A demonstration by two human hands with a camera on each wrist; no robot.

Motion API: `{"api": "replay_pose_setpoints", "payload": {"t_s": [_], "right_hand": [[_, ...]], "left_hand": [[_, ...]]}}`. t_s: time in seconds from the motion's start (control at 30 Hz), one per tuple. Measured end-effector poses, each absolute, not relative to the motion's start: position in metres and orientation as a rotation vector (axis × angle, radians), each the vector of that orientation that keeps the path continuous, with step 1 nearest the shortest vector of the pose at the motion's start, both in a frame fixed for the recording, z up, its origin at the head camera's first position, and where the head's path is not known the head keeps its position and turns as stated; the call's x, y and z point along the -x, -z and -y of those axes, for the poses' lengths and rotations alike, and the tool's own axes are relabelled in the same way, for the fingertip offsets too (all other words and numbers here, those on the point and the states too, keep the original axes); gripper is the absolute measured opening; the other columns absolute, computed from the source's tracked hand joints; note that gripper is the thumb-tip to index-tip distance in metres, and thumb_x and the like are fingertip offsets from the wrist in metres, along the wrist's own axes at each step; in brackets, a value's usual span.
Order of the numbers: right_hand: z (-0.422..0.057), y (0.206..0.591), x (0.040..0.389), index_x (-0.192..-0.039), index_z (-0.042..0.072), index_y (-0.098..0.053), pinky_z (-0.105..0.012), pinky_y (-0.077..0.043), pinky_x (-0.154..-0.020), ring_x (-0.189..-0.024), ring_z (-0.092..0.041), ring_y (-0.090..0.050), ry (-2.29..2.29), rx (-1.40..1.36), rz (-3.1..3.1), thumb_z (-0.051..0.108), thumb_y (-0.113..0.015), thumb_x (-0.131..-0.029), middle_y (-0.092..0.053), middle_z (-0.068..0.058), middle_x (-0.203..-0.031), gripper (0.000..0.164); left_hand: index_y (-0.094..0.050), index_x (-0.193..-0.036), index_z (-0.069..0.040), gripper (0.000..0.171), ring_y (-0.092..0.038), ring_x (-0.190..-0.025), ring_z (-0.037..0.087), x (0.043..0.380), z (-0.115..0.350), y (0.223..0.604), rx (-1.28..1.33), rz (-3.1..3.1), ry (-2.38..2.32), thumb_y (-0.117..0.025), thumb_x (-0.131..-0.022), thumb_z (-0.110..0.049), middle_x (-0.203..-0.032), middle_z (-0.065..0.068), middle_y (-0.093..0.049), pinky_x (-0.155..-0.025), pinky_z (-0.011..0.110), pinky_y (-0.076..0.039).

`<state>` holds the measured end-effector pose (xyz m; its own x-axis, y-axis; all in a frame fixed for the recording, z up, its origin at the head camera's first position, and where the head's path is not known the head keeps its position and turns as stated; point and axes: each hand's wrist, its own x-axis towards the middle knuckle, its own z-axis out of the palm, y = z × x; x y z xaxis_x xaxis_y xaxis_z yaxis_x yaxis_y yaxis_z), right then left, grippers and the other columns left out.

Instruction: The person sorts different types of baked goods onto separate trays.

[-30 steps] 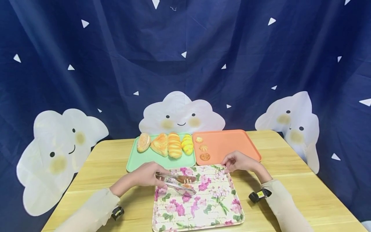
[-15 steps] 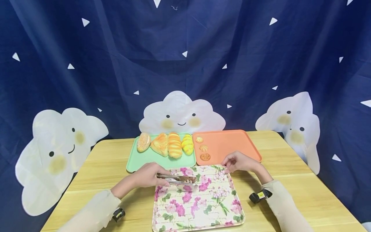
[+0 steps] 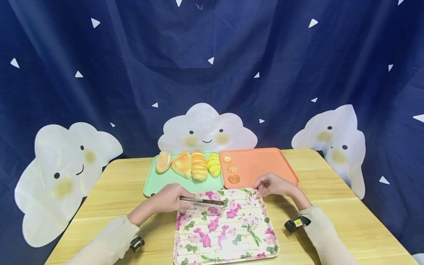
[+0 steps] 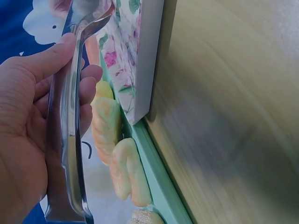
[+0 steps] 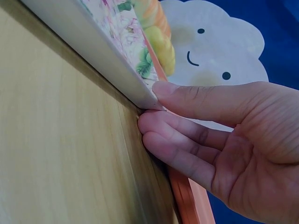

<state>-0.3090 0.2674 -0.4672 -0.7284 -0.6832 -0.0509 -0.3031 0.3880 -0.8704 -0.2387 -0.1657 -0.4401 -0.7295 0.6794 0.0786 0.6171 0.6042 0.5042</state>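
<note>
My left hand (image 3: 170, 198) grips a pair of metal tongs (image 3: 203, 202), thumb on one arm and fingers curled round the other. The tongs lie over the upper left of a floral tray (image 3: 238, 239), their arms close together in the head view. In the left wrist view the tongs (image 4: 70, 107) run up past the thumb; whether anything is between their tips I cannot tell. My right hand (image 3: 273, 184) pinches the tray's far right corner. In the right wrist view its thumb (image 5: 187, 98) lies on the tray's rim (image 5: 107, 60), fingers beneath at the edge.
Behind the floral tray, a green tray (image 3: 179, 186) bears several breads, including a striped loaf (image 3: 199, 165) and a yellow one (image 3: 214, 165). Beside it, an orange tray (image 3: 258, 165) has three small cookies (image 3: 233, 179) along its left side. All stand on a wooden table (image 3: 331, 206).
The tongs' arms have come together from a wide spread, and an orange-brown patch seen between them is no longer visible. My right hand and the floral tray stay almost where they were.
</note>
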Motion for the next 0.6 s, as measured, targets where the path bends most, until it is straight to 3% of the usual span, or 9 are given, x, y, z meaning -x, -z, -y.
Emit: {"api": "replay_pose_setpoints", "payload": {"t_s": [0.1, 0.2, 0.5, 0.6], "right_hand": [[-0.2676, 0.4672, 0.309, -0.108, -0.013, -0.069, -0.022, -0.054, -0.066, -0.072, -0.008, -0.064, 1.284, 0.851, -2.248, -0.014, -0.073, -0.079, -0.071, -0.014, -0.082, 0.029], [-0.2678, 0.4674, 0.3091, -0.108, -0.013, -0.07, -0.022, -0.054, -0.066, -0.073, -0.008, -0.064, 1.282, 0.847, -2.25, -0.014, -0.072, -0.079, -0.071, -0.01, -0.082, 0.03], [-0.2674, 0.4659, 0.3078, -0.109, -0.013, -0.069, -0.021, -0.054, -0.067, -0.073, -0.008, -0.065, 1.276, 0.854, -2.254, -0.011, -0.074, -0.08, -0.068, -0.032, -0.087, 0.029], [-0.2668, 0.465, 0.3071, -0.109, -0.013, -0.069, -0.021, -0.053, -0.067, -0.073, -0.008, -0.065, 1.274, 0.854, -2.254, -0.01, -0.074, -0.081, -0.068, -0.033, -0.087, 0.029]], "left_hand": [[-0.08, -0.114, -0.013, 0.031, -0.023, -0.049, -0.003, 0.2385, 0.1649, 0.4396, -1.119, -2.716, -0.783, -0.079, -0.089, -0.031, -0.101, 0.003, -0.08, -0.048, 0.018, -0.027], [-0.08, -0.112, -0.013, 0.029, -0.02, -0.049, -0.002, 0.238, 0.1638, 0.4386, -1.121, -2.725, -0.788, -0.079, -0.089, -0.03, -0.101, 0.004, -0.08, -0.047, 0.018, -0.025], [-0.081, -0.11, -0.014, 0.025, -0.019, -0.048, 0.0, 0.2374, 0.1611, 0.4338, -1.059, -2.743, -0.792, -0.08, -0.089, -0.026, -0.103, 0.003, -0.079, -0.046, 0.019, -0.026], [-0.081, -0.111, -0.012, 0.025, -0.032, -0.05, -0.005, 0.2382, 0.1624, 0.4318, -1.049, -2.759, -0.783, -0.078, -0.09, -0.026, -0.107, 0.004, -0.079, -0.051, 0.018, -0.035]]}}
